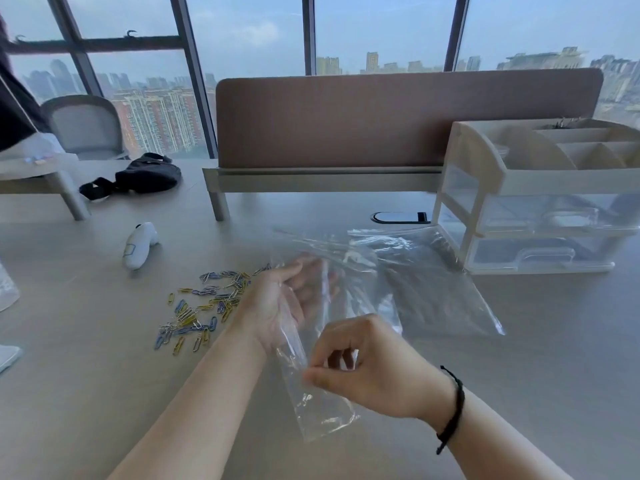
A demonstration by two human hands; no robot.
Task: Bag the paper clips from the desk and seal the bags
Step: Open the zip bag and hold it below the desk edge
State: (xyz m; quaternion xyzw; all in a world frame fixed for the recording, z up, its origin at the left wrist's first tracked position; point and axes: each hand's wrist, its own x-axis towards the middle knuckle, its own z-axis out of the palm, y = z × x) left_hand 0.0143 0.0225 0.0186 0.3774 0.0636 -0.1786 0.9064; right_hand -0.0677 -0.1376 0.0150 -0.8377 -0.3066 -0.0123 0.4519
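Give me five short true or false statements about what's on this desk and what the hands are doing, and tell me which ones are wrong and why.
1. The paper clips lie loose on the desk. True.
2. The right hand pinches a clear plastic bag. True.
3. The held bag is already full of clips. False: no clips show inside it.
4. The desk organizer stands left of the clips. False: it stands at the far right.
5. More clear bags lie flat on the desk beyond the left hand. True.
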